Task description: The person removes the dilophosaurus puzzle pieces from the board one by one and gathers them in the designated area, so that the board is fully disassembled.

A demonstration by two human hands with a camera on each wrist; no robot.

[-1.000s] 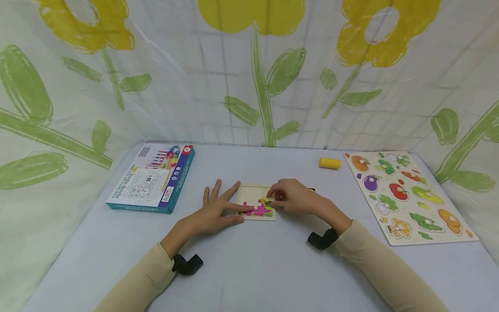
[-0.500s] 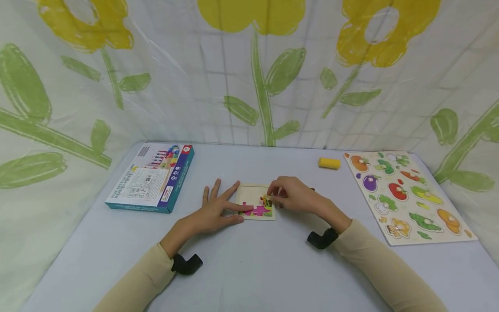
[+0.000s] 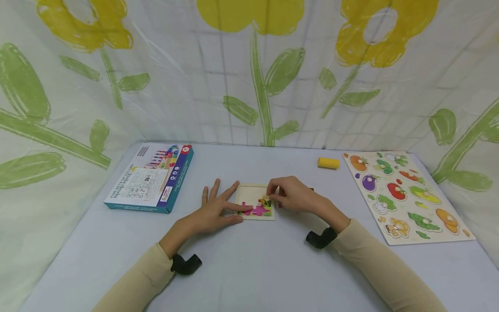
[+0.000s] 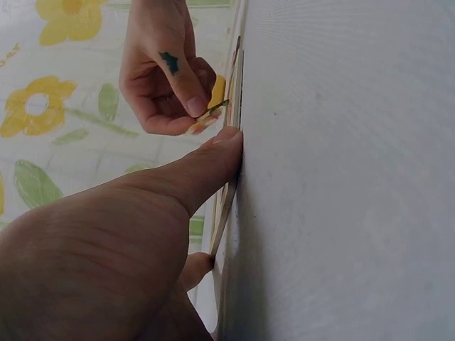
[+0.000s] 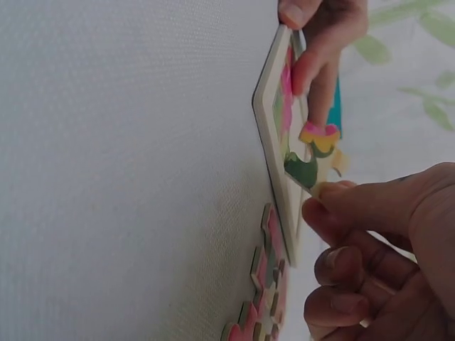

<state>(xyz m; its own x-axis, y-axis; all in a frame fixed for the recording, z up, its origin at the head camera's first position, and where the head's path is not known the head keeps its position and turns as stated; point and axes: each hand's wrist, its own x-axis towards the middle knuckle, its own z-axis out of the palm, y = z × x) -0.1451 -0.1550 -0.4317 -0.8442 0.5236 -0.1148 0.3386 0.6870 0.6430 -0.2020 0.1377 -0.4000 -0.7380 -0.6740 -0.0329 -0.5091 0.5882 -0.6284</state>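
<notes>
A small wooden jigsaw tray (image 3: 251,192) lies mid-table, with joined pink and green pieces (image 3: 260,211) along its near side. My left hand (image 3: 210,213) has its fingers spread; the index finger rests on the pink pieces and the thumb is at the tray's near left corner. With thumb and index finger, my right hand (image 3: 292,195) pinches a jigsaw puzzle piece (image 5: 304,170) in green, yellow and pink. In the right wrist view this piece is tilted over the tray's right part. The other right fingers are curled beneath.
Several loose puzzle pieces (image 5: 266,291) lie right of the tray, mostly hidden under my right hand in the head view. A boxed bead set (image 3: 150,177) stands left, a yellow cylinder (image 3: 328,163) back right, and a vegetable peg board (image 3: 405,195) far right.
My right hand lifts slightly and turns the puzzle piece a little over the tray's right side. The left hand stays in place on the pink pieces.
</notes>
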